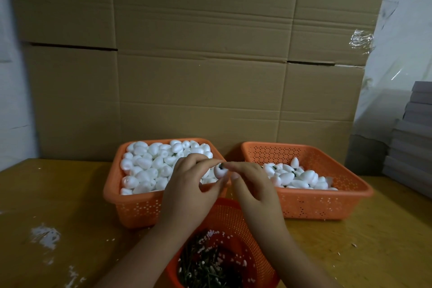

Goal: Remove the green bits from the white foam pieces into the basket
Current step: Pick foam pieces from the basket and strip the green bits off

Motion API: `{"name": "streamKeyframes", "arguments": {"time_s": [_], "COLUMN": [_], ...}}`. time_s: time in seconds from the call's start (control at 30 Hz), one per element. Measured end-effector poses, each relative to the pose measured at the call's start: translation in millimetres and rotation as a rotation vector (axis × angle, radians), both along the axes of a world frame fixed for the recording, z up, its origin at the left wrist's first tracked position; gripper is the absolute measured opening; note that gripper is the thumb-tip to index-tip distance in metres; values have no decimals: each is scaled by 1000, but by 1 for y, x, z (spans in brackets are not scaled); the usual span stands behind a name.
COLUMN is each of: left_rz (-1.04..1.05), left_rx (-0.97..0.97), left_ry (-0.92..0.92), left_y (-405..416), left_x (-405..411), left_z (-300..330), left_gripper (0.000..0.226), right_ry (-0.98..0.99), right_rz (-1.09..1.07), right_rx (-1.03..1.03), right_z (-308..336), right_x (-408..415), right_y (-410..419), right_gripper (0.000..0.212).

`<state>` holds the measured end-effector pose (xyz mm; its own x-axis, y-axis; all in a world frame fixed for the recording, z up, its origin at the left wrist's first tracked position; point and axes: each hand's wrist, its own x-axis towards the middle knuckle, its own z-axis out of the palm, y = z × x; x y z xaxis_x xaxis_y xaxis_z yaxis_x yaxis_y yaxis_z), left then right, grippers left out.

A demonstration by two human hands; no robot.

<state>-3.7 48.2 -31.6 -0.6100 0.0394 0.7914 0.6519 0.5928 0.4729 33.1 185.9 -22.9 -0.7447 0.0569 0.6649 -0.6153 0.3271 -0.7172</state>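
A single wide-angle view from the person's head looks forward and down across a wooden table toward a wall of cardboard boxes – the far limit of the scene. It sits close: both forearms rise from the bottom edge, and a round basket lies partly cut off there – straight lines bow near the borders.

Three orange baskets are seen, pierced with small hole patterns: the left basket, the right basket and the near basket; white foam pieces are held in the two far ones; dark green bits are flecked with white crumbs; the worktop is yellow-brown; plain brown cardboard is seen behind.
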Motion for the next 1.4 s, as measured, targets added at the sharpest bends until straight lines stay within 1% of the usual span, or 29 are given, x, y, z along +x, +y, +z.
{"name": "streamKeyframes", "arguments": {"time_s": [0.07,0.17,0.2,0.3,0.37,0.43,0.5,0.6,0.67,0.7,0.77,0.8,0.83,0.87,0.9,0.97,1.0,1.07,1.13,1.17,1.23,1.3,1.33,1.4], "left_rz": [5,-34,-35,-18,-38,-91,-117,-5,121,183,270,295,315,332,344,349,345,358,384,398,421,431,442,469], "left_rx": [8,-1,-19,-72,-84,-75,-47,-43,-87,-119,-183,-214,-249,-294,-347,-435,-459,-496,-524,-530,-516,-497,-492,-502], "left_ry": [-12,-30,-27,-26,-49,-114,-141,-101,-97,-110,-185,-248,-323,-406,-494,-661,-732,-818,-832,-823,-797,-777,-777,-782], "left_y": [-1,-3,-2,1,2,1,-2,-15,-27,-33,-45,-51,-56,-61,-66,-72,-73,-73,-74,-74,-77,-81,-83,-89], "left_x": [-1,-1,0,4,4,4,3,1,-1,-2,-7,-9,-12,-14,-16,-20,-22,-25,-27,-29,-29,-32,-34,-37], "left_z": [-1,-3,-2,0,1,4,8,20,28,31,33,33,32,31,29,27,26,24,23,22,22,22,23,25], "left_gripper": [27,28,28,36,38,40,41,27,19,17,17,19,22,25,29,34,38,45,49,49,44,37,38,40], "right_ry": [20,-43,-60,-67,-69,-97,-155,-222,-186,-167,-191,-230,-264,-280,-277,-248,-263,-354,-480,-538,-571,-567,-581,-669], "right_rz": [-3,11,2,-34,-36,-39,-94,-245,-339,-377,-440,-459,-471,-476,-474,-409,-348,-162,79,178,305,322,290,194], "right_rx": [48,24,19,43,38,32,63,98,66,40,29,50,83,128,173,272,347,568,757,824,949,1039,1075,1155], "right_z": [-1,-2,-2,1,5,11,20,29,32,33,32,31,31,29,27,27,28,30,31,30,24,16,13,8], "right_x": [0,0,0,1,-1,-3,-5,-9,-13,-14,-17,-18,-18,-19,-19,-17,-14,-8,1,5,11,14,13,10], "right_y": [-1,-2,-2,-1,2,8,16,34,47,54,64,68,69,68,66,57,51,39,28,21,9,-3,-9,-19], "right_gripper": [23,36,37,27,20,12,11,9,8,15,47,60,65,64,58,37,28,17,15,20,34,40,39,42]}}
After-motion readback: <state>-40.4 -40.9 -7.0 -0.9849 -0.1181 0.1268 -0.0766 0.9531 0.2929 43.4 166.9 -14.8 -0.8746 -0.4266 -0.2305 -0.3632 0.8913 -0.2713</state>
